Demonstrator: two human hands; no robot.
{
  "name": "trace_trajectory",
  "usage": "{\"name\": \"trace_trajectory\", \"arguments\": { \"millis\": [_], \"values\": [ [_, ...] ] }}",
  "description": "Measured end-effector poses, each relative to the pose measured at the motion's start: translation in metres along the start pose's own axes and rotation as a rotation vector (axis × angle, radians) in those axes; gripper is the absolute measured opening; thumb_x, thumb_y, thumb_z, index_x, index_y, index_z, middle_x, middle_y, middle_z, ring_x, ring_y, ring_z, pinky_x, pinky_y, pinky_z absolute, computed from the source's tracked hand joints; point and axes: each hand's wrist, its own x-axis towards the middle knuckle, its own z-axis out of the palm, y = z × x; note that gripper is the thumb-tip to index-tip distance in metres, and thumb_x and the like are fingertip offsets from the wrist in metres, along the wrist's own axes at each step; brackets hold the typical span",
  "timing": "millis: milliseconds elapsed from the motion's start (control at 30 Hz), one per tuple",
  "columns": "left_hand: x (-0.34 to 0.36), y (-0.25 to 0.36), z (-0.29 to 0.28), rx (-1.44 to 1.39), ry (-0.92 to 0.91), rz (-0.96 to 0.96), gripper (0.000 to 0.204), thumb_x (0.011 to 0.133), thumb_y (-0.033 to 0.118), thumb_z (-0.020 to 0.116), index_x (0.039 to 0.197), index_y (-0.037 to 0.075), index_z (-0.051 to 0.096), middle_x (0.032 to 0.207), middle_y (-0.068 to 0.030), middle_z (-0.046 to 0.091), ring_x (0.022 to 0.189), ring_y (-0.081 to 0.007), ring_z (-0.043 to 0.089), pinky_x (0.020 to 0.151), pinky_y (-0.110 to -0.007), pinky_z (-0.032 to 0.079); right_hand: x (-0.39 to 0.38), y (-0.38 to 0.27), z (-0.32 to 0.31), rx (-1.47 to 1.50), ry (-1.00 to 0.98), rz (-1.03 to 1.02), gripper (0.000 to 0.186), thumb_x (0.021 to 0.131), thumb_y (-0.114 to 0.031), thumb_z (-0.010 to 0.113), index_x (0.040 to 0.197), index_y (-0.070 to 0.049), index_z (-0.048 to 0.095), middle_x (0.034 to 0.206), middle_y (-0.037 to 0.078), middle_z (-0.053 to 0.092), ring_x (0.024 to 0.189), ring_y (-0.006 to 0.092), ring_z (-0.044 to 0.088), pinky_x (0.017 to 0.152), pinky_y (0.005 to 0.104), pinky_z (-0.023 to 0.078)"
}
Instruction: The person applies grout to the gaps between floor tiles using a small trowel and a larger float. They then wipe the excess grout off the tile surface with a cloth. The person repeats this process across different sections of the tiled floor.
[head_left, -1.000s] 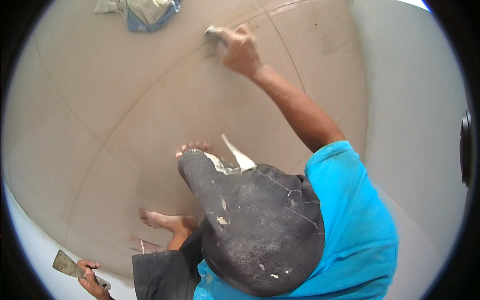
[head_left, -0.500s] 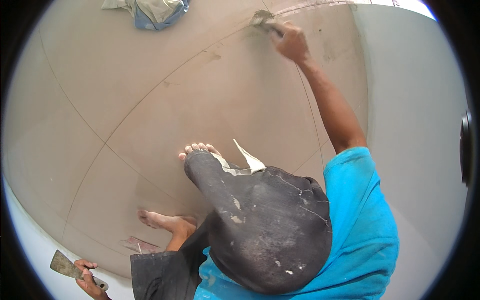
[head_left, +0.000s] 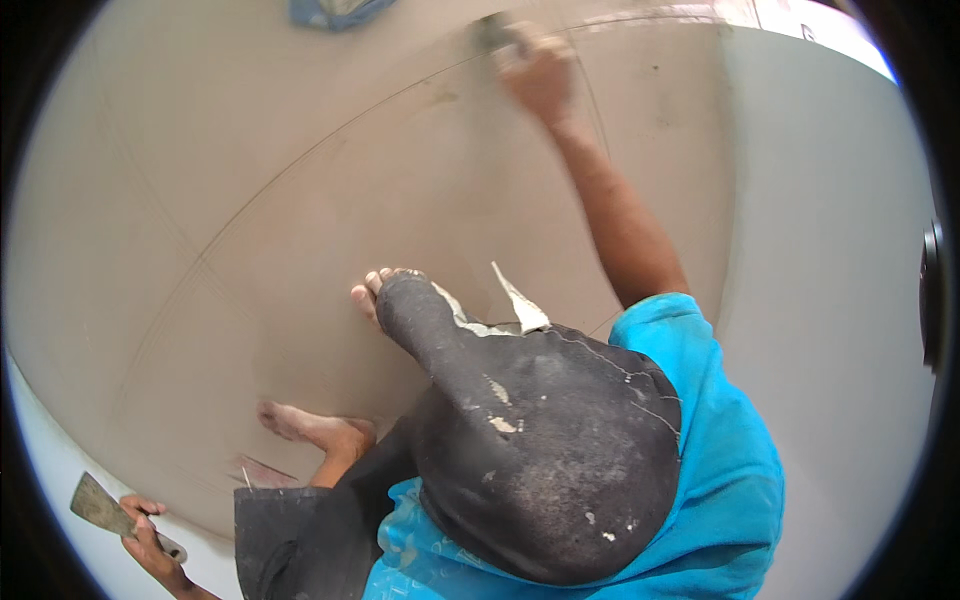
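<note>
In my left hand, at the lower left, a putty knife is gripped by its handle, its smeared flat blade pointing up and left. My right arm stretches far forward over the floor. At its end my right hand is closed around a short dark tool. Motion smears the hand and the tool, so the tool's exact kind does not show. The tool is at a tile joint on the beige tiled floor. Faint dark smudges mark the tiles near it.
My bent knee in worn dark trousers fills the lower middle, and my bare foot rests on the floor to its left. A crumpled blue and pale cloth or bag lies at the far edge. A pale grey surface runs along the right.
My right hand has swept left and slightly farther with the tool. The view has shifted, so the far cloth sits nearer the top edge. My left hand still holds the putty knife.
</note>
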Motion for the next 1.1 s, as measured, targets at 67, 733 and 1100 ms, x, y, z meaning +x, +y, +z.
{"name": "trace_trajectory", "arguments": {
  "millis": [67, 733, 1100],
  "values": [
    [-0.006, 0.005, 0.006, -0.065, 0.036, 0.008, 0.023, 0.086, 0.022, 0.045, 0.087, -0.001, 0.044, 0.087, -0.0100, 0.043, 0.082, -0.0189, 0.043, 0.080, -0.034, 0.035, 0.044, 0.051, -0.030, 0.077, 0.192, 0.161, 0.028, 0.079, -0.025, 0.062, 0.099, -0.007, 0.070, 0.088, 0.017, 0.070, 0.083, 0.0348, 0.068, 0.075, 0.0428, 0.053],
    [-0.009, 0.022, 0.029, -0.055, 0.134, 0.120, 0.020, 0.084, 0.023, 0.045, 0.077, 0.007, 0.036, 0.084, -0.0108, 0.043, 0.082, -0.0197, 0.044, 0.082, -0.034, 0.035, -0.050, -0.192, 0.022, 0.596, -0.463, -0.137, 0.020, 0.077, -0.017, 0.066, 0.094, -0.006, 0.068, 0.086, 0.013, 0.069, 0.076, 0.0285, 0.066, 0.070, 0.0393, 0.052],
    [-0.006, 0.004, -0.011, -0.036, 0.068, 0.016, 0.021, 0.084, 0.024, 0.044, 0.077, 0.007, 0.035, 0.086, -0.0110, 0.042, 0.083, -0.0196, 0.043, 0.082, -0.035, 0.035, -0.028, -0.051, 0.015, -0.002, 0.105, -0.661, 0.035, 0.076, -0.004, 0.064, 0.109, -0.015, 0.068, 0.106, 0.002, 0.070, 0.096, 0.0190, 0.063, 0.085, 0.0321, 0.052]
  ]
}}
